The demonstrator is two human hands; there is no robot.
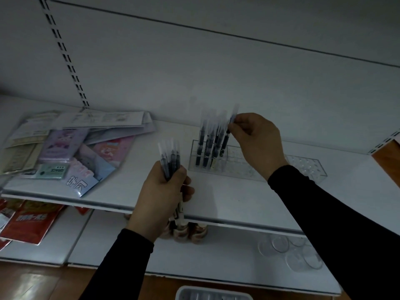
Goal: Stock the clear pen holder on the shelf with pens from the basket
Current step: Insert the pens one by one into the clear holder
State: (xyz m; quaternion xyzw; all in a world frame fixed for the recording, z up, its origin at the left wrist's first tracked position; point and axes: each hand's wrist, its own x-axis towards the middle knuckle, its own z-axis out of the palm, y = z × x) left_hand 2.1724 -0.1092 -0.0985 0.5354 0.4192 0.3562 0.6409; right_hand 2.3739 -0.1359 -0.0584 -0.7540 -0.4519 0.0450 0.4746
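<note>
Pinching a pen (229, 135) over the clear holder (218, 163), right hand (257, 137).

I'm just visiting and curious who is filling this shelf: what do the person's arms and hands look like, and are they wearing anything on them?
Both arms are covered by long, plain black sleeves ending at the wrists. The left hand and right hand are bare: no gloves, and no rings, watch or markings show in this dim view.
</note>
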